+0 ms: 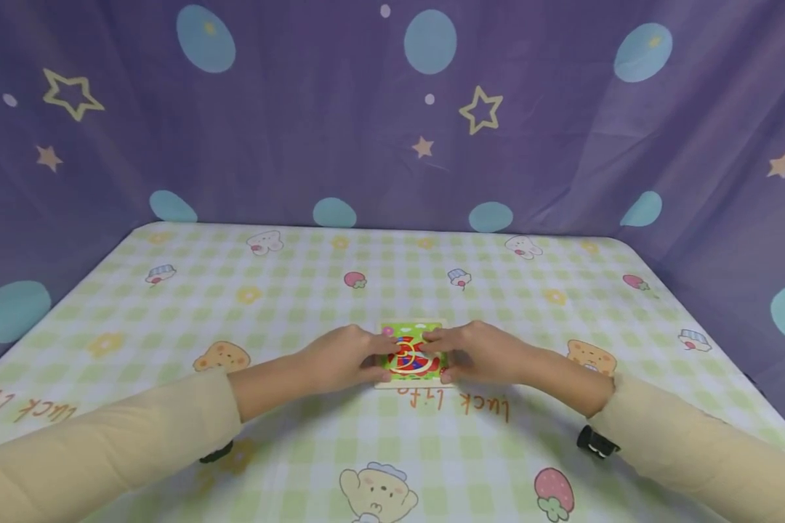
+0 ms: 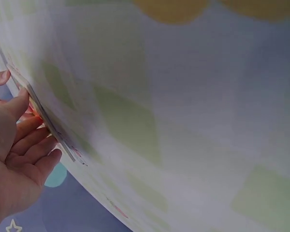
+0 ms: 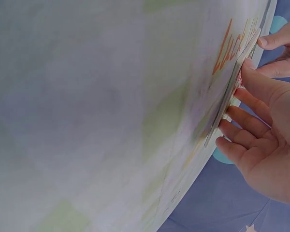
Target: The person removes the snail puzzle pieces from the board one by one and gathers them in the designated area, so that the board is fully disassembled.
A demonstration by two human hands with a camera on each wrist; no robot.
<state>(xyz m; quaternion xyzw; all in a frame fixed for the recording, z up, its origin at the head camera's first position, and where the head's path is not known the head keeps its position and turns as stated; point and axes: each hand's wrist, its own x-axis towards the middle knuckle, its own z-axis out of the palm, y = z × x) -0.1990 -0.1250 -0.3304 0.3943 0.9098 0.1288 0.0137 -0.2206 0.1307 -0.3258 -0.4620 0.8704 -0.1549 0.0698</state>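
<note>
A small square wooden jigsaw puzzle point(image 1: 411, 361) lies flat on the table, its green face showing a red, blue and yellow picture inside a pale frame. My left hand point(image 1: 343, 357) comes at it from the left, thumb by the near corner and fingertips on its face. From the right, my right hand point(image 1: 487, 354) touches the other side in a mirrored pose. Both wrist views catch the puzzle edge-on, the thin board point(image 2: 52, 124) beside the left fingers and the same board point(image 3: 228, 96) beside the right ones. Fingers cover parts of the picture.
A green-and-white checked tablecloth point(image 1: 288, 298) with printed cartoons and lettering covers the table. Behind and at the sides hangs a purple curtain point(image 1: 340, 123) with stars and blue ovals. Dark wrist devices, one a black box point(image 1: 597, 442), show under the pale sleeves point(image 1: 680, 443).
</note>
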